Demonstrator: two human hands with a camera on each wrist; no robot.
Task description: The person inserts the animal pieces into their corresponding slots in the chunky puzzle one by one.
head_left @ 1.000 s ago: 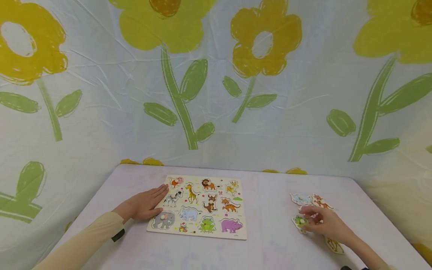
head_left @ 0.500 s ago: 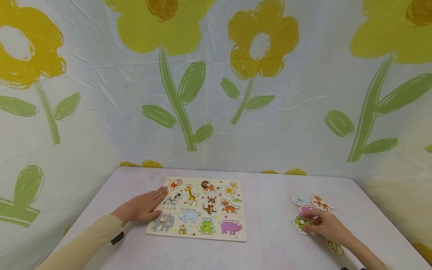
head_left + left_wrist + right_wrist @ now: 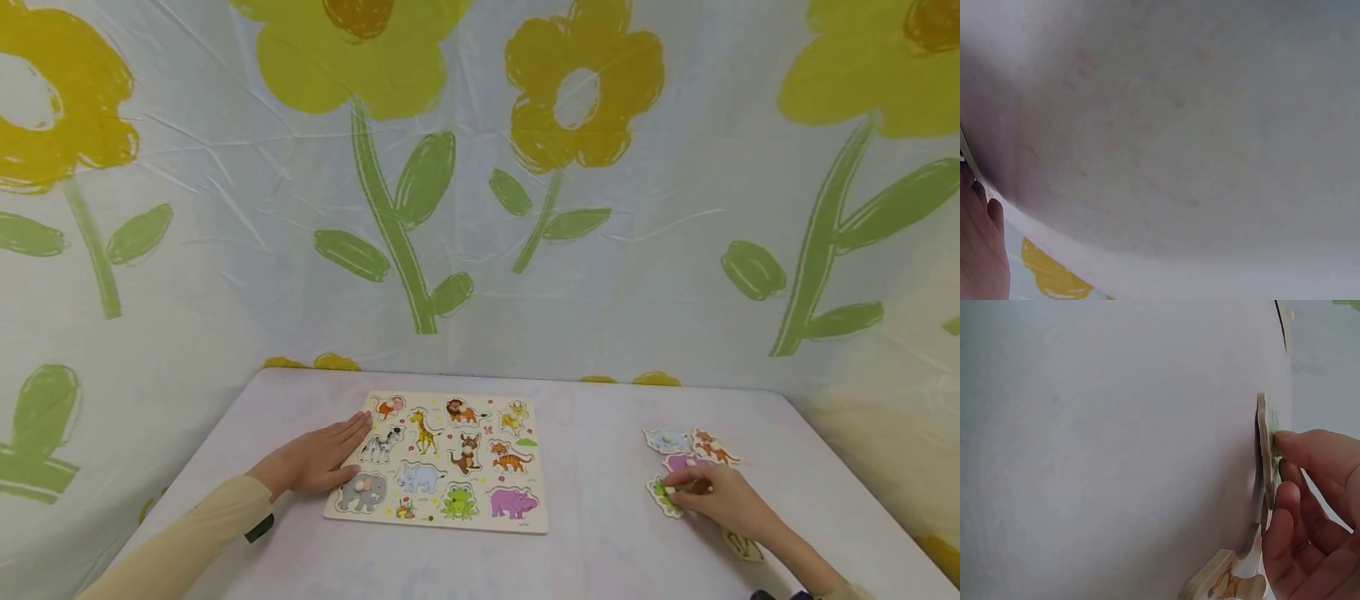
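A wooden animal puzzle board [image 3: 480, 465] lies flat on the table. Across its left edge rests my left hand [image 3: 318, 458], fingers extended beside the monkey and zebra; the left wrist view catches only part of this hand [image 3: 984, 240]. At the right, my right hand [image 3: 720, 500] pinches a frog puzzle piece [image 3: 660, 502] with thumb and fingertips. In the right wrist view that piece [image 3: 1264, 450] appears edge-on, close over the table. Just behind the hand lies a purple hippo piece [image 3: 681, 461], partly covered by the fingers.
Beyond the hippo are a pale blue piece [image 3: 666, 440] and an orange-brown animal piece [image 3: 714, 448]. A giraffe piece [image 3: 744, 546] lies under the right wrist, partly hidden. A flowered cloth [image 3: 637, 275] hangs behind the table [image 3: 592, 500].
The right fingers have closed in on the frog piece's knob and shifted slightly left. My left hand stays on the board.
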